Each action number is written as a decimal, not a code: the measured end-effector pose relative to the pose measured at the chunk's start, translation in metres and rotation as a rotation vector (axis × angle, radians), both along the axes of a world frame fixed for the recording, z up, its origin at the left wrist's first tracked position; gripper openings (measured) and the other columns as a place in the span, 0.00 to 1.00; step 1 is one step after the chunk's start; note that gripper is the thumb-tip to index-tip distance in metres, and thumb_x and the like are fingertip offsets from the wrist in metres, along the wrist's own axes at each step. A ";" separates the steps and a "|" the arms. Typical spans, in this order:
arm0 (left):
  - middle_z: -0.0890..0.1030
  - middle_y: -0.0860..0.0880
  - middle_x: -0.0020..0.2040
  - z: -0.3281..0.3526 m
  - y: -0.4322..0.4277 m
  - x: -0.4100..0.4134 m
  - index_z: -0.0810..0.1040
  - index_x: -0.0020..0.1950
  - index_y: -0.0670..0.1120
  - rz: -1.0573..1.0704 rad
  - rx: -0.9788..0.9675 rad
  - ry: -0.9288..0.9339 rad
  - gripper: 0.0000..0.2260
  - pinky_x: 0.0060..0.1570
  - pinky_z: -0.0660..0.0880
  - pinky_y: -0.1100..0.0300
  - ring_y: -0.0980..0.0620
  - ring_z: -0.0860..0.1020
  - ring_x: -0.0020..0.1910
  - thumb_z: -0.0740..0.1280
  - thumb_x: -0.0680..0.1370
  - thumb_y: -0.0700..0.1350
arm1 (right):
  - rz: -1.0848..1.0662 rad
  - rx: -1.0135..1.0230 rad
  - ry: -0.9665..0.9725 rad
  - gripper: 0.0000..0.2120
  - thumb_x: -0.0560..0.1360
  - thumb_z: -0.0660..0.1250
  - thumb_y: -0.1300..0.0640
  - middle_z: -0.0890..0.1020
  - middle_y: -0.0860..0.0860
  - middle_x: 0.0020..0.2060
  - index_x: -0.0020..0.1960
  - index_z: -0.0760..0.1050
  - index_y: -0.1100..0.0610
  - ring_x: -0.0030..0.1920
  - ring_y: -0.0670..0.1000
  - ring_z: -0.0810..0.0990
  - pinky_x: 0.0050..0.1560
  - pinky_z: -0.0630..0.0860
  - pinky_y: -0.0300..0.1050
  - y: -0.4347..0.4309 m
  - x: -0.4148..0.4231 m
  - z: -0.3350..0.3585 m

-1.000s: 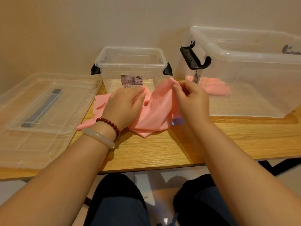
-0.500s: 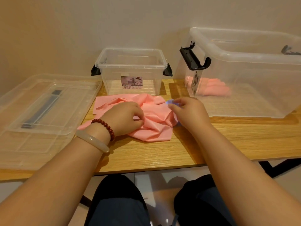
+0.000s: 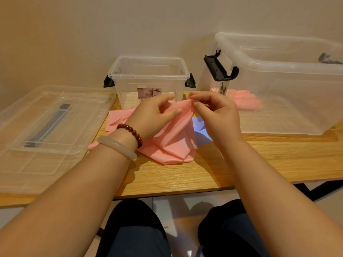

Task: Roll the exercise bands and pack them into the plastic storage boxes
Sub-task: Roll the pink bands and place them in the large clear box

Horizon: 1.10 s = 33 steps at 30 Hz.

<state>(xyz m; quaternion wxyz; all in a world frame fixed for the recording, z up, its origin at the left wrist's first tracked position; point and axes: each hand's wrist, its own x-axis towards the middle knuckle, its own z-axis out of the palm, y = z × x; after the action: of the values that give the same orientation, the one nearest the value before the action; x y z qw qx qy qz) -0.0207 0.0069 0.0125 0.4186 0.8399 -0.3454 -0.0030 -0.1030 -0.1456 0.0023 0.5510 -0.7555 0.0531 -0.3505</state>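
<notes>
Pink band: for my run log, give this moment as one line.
pink band: top edge lifted, rest on table | left hand: pinches band | right hand: pinches band | big box: pink rolls inside

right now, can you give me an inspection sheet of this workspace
surface: wooden table, bare along the near edge.
job's things: pink exercise band, unrolled, top edge lifted, the rest on the table; second pink band flat behind it; blue band partly under it; small clear box, nothing seen inside; large clear box holding rolled pink bands.
clutter: clear lids stacked at the table's left end.
hands: left hand and right hand both pinch the pink exercise band's top edge.
cables: nothing seen.
surroundings: plain wall behind the boxes; the person's knees below the table edge.
</notes>
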 end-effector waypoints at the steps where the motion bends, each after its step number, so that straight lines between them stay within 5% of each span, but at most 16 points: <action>1: 0.80 0.57 0.51 0.000 0.000 0.001 0.78 0.64 0.52 -0.002 0.004 -0.030 0.15 0.56 0.74 0.60 0.58 0.77 0.53 0.68 0.78 0.48 | -0.009 0.011 -0.028 0.12 0.73 0.67 0.68 0.84 0.48 0.46 0.45 0.82 0.52 0.50 0.45 0.83 0.52 0.79 0.41 0.000 0.000 -0.001; 6: 0.78 0.60 0.46 -0.003 0.004 0.002 0.83 0.53 0.50 0.057 -0.143 -0.238 0.10 0.48 0.67 0.77 0.64 0.73 0.49 0.67 0.77 0.39 | -0.097 -0.172 0.131 0.12 0.74 0.71 0.59 0.77 0.48 0.45 0.54 0.79 0.46 0.42 0.37 0.74 0.45 0.69 0.29 0.000 0.003 -0.004; 9: 0.78 0.57 0.50 -0.002 0.006 0.003 0.82 0.57 0.49 0.111 -0.168 -0.278 0.12 0.50 0.65 0.80 0.64 0.72 0.51 0.67 0.76 0.37 | -0.123 -0.292 0.361 0.05 0.73 0.73 0.53 0.72 0.47 0.44 0.49 0.82 0.50 0.43 0.41 0.71 0.45 0.68 0.35 0.000 0.010 -0.008; 14: 0.75 0.56 0.50 0.007 0.011 0.008 0.77 0.66 0.48 0.188 -0.128 -0.263 0.18 0.52 0.65 0.72 0.60 0.71 0.50 0.70 0.76 0.41 | -0.224 -0.076 0.105 0.05 0.78 0.67 0.57 0.82 0.48 0.41 0.44 0.78 0.50 0.41 0.47 0.81 0.46 0.80 0.46 0.003 0.013 0.005; 19: 0.80 0.56 0.51 0.015 0.016 0.017 0.79 0.63 0.52 0.219 -0.188 -0.221 0.15 0.50 0.70 0.69 0.59 0.75 0.47 0.68 0.77 0.42 | -0.131 -0.119 -0.050 0.08 0.76 0.68 0.64 0.81 0.41 0.51 0.46 0.80 0.50 0.53 0.43 0.81 0.55 0.77 0.39 0.010 0.015 0.015; 24: 0.82 0.52 0.50 0.016 0.026 0.019 0.80 0.60 0.50 0.188 -0.309 -0.360 0.15 0.50 0.75 0.64 0.54 0.78 0.47 0.66 0.76 0.38 | -0.192 -0.270 -0.125 0.09 0.74 0.67 0.65 0.80 0.41 0.52 0.49 0.83 0.56 0.57 0.46 0.80 0.60 0.77 0.49 0.011 0.022 0.014; 28: 0.79 0.55 0.52 0.026 0.024 0.034 0.81 0.60 0.45 0.207 -0.302 -0.455 0.14 0.51 0.68 0.76 0.62 0.74 0.48 0.64 0.76 0.36 | -0.191 -0.346 -0.091 0.12 0.77 0.65 0.64 0.80 0.48 0.61 0.58 0.82 0.57 0.61 0.47 0.78 0.63 0.74 0.44 0.014 0.038 0.031; 30: 0.81 0.51 0.52 0.032 0.021 0.047 0.81 0.60 0.45 0.240 -0.295 -0.479 0.14 0.53 0.69 0.72 0.58 0.76 0.49 0.64 0.76 0.38 | -0.140 -0.436 -0.037 0.15 0.77 0.64 0.65 0.75 0.53 0.68 0.63 0.79 0.59 0.67 0.48 0.72 0.68 0.66 0.36 0.014 0.052 0.040; 33: 0.82 0.45 0.57 0.044 0.016 0.068 0.79 0.63 0.44 0.256 -0.284 -0.475 0.17 0.57 0.69 0.66 0.48 0.78 0.55 0.62 0.76 0.36 | -0.112 -0.541 0.007 0.18 0.78 0.62 0.65 0.66 0.55 0.74 0.67 0.74 0.60 0.74 0.51 0.64 0.64 0.51 0.19 0.016 0.072 0.051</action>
<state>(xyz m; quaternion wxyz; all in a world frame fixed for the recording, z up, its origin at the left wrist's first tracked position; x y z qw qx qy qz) 0.0470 0.0228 0.0560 0.4362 0.7870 -0.3219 0.2946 -0.0315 -0.1297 0.0535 0.3089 -0.8722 0.0011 -0.3791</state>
